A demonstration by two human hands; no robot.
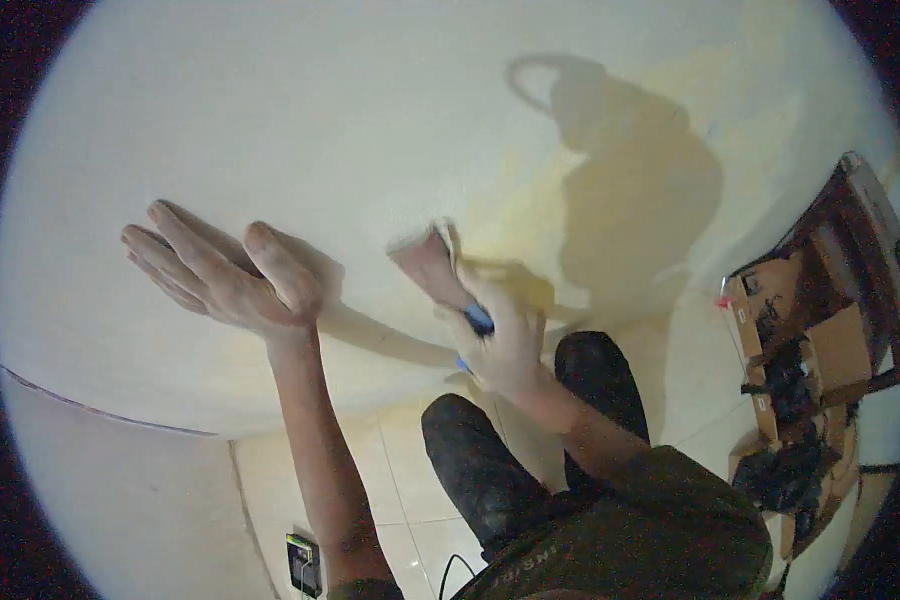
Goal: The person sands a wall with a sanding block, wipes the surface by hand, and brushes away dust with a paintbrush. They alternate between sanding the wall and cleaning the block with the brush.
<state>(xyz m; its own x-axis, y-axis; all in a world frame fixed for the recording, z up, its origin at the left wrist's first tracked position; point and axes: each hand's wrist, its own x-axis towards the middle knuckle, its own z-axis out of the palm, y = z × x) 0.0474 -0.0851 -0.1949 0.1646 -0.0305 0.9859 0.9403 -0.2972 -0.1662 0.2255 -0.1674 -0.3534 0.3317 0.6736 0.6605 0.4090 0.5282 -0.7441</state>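
My right hand (512, 345) grips a putty knife (433, 268) by its blue and black handle. The wide blade points up and left, its edge at the pale wall (370, 120). Left of the knife, my left hand (232, 275) is at the wall with fingers stretched out and thumb apart, holding nothing. Around the blade the wall is whitish on the left and patchy yellow on the right. A shadow of my head and upper body falls across the yellow part.
Opened cardboard boxes (838, 350) with black plastic stand at the right. A small dark device (303, 565) with a cable lies on the tiled floor (360, 465) at lower left. My bent knees (470, 450) are close below the wall. Another wall (120, 490) meets this one at the left.
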